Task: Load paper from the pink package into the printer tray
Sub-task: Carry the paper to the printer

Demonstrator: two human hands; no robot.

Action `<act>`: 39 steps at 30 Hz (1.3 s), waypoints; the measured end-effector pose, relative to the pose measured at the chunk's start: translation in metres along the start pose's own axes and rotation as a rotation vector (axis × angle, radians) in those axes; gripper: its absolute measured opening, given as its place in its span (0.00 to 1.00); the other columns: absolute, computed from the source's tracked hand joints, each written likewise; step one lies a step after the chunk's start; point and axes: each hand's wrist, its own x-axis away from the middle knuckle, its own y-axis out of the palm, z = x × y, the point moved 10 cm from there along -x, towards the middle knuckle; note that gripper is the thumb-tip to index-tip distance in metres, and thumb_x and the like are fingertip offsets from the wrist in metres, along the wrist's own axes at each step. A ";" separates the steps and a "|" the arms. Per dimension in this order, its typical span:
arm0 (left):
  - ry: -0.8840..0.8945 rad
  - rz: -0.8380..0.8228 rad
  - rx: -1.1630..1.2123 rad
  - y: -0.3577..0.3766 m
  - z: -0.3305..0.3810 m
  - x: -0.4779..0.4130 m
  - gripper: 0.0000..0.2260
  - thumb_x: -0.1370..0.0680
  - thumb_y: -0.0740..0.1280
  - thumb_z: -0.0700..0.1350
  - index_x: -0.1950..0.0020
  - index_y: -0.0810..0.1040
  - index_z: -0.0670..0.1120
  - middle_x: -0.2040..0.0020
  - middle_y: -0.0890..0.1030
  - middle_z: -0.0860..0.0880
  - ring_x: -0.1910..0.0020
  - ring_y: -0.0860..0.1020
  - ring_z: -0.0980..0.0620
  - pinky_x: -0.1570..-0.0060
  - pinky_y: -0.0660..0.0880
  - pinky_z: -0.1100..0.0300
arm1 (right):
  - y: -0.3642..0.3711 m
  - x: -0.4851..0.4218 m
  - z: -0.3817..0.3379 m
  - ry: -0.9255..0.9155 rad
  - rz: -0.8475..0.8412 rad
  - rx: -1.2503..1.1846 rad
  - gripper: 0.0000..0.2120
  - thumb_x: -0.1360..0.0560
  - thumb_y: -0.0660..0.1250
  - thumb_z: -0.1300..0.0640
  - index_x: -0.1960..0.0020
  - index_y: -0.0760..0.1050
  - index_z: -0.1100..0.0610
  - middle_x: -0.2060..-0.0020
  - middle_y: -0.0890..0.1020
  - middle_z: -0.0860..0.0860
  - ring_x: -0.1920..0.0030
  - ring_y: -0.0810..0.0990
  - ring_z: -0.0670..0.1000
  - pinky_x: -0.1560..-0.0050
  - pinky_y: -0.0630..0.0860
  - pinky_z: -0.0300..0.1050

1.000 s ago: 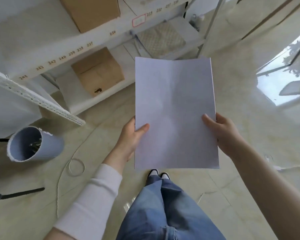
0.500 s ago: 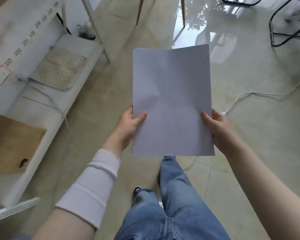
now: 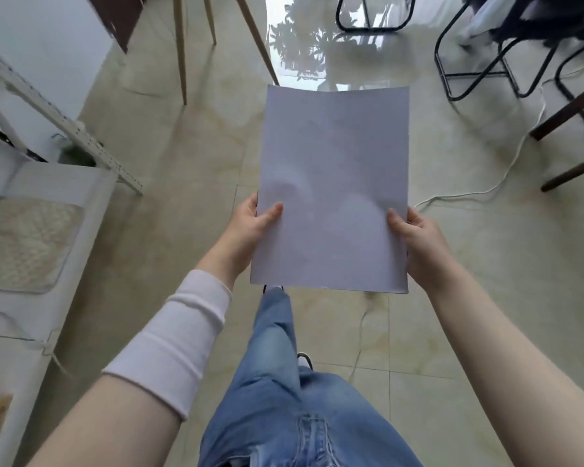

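Observation:
A stack of white paper is held flat in front of me over the tiled floor. My left hand grips its left edge near the bottom, thumb on top. On the opposite edge, at about the same height, sits my right hand, also thumb on top. The sheets bow slightly at the far end. Neither the pink package nor the printer is in view.
A white metal shelf unit with a beige mat stands at the left. Wooden table legs rise ahead. Black chair frames and dark wooden legs stand at the right, with a white cable across the floor.
My view has swung to the right: the shelf unit slid to the left edge and the chairs and table legs came in ahead. Both hands keep the same hold on the paper.

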 end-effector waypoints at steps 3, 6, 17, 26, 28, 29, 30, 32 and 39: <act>0.010 0.001 -0.029 0.002 0.026 -0.061 0.08 0.22 0.61 0.37 0.46 0.74 0.47 0.59 0.84 0.55 0.63 0.83 0.59 0.60 0.80 0.64 | 0.006 -0.056 -0.027 0.001 0.014 -0.030 0.08 0.22 0.59 0.61 0.46 0.75 0.55 0.64 0.85 0.44 0.64 0.83 0.44 0.61 0.80 0.38; 0.018 -0.007 -0.055 0.004 0.052 -0.124 0.10 0.22 0.61 0.37 0.40 0.72 0.44 0.53 0.81 0.49 0.64 0.82 0.59 0.59 0.80 0.63 | 0.014 -0.111 -0.062 -0.015 0.027 -0.043 0.09 0.22 0.58 0.62 0.50 0.76 0.53 0.67 0.85 0.42 0.65 0.83 0.43 0.64 0.80 0.37; -0.016 -0.074 -0.053 0.040 0.138 -0.325 0.10 0.22 0.61 0.38 0.41 0.72 0.45 0.52 0.80 0.49 0.62 0.83 0.58 0.59 0.80 0.63 | 0.011 -0.289 -0.167 -0.002 0.091 -0.076 0.08 0.22 0.58 0.61 0.46 0.74 0.56 0.67 0.86 0.44 0.66 0.83 0.44 0.64 0.81 0.38; -0.020 -0.086 -0.053 0.112 0.187 -0.486 0.08 0.21 0.61 0.38 0.44 0.73 0.47 0.52 0.81 0.49 0.63 0.83 0.58 0.59 0.81 0.63 | -0.035 -0.446 -0.250 -0.012 0.086 -0.094 0.10 0.21 0.58 0.61 0.43 0.73 0.58 0.67 0.85 0.44 0.66 0.83 0.44 0.61 0.81 0.40; -0.012 -0.074 -0.057 0.126 0.202 -0.516 0.09 0.21 0.61 0.38 0.43 0.72 0.46 0.53 0.81 0.49 0.63 0.83 0.58 0.60 0.81 0.64 | -0.043 -0.478 -0.271 -0.011 0.067 -0.102 0.11 0.21 0.58 0.62 0.41 0.72 0.58 0.67 0.86 0.44 0.66 0.84 0.44 0.61 0.81 0.39; -0.015 -0.070 -0.055 0.133 0.208 -0.531 0.09 0.21 0.61 0.38 0.42 0.72 0.46 0.53 0.81 0.49 0.63 0.83 0.58 0.60 0.80 0.64 | -0.046 -0.494 -0.281 -0.007 0.059 -0.105 0.11 0.21 0.58 0.61 0.40 0.72 0.59 0.67 0.86 0.44 0.65 0.84 0.44 0.61 0.81 0.39; -0.022 -0.065 -0.051 0.138 0.215 -0.546 0.09 0.21 0.61 0.39 0.42 0.72 0.46 0.53 0.81 0.49 0.63 0.83 0.58 0.61 0.80 0.64 | -0.050 -0.509 -0.290 -0.005 0.054 -0.107 0.12 0.21 0.58 0.61 0.40 0.72 0.59 0.66 0.86 0.44 0.65 0.84 0.44 0.61 0.81 0.39; -0.027 -0.053 -0.039 0.148 0.228 -0.575 0.09 0.21 0.61 0.39 0.42 0.72 0.45 0.53 0.80 0.49 0.64 0.83 0.58 0.64 0.80 0.65 | -0.055 -0.541 -0.309 -0.006 0.043 -0.107 0.12 0.22 0.58 0.61 0.40 0.73 0.59 0.65 0.86 0.44 0.64 0.84 0.45 0.60 0.81 0.40; 0.003 -0.032 -0.040 0.161 0.274 -0.700 0.07 0.21 0.61 0.39 0.47 0.74 0.50 0.52 0.81 0.50 0.62 0.83 0.58 0.63 0.79 0.64 | -0.052 -0.667 -0.373 -0.018 0.013 -0.081 0.09 0.22 0.59 0.61 0.44 0.75 0.56 0.64 0.86 0.44 0.63 0.84 0.45 0.60 0.81 0.40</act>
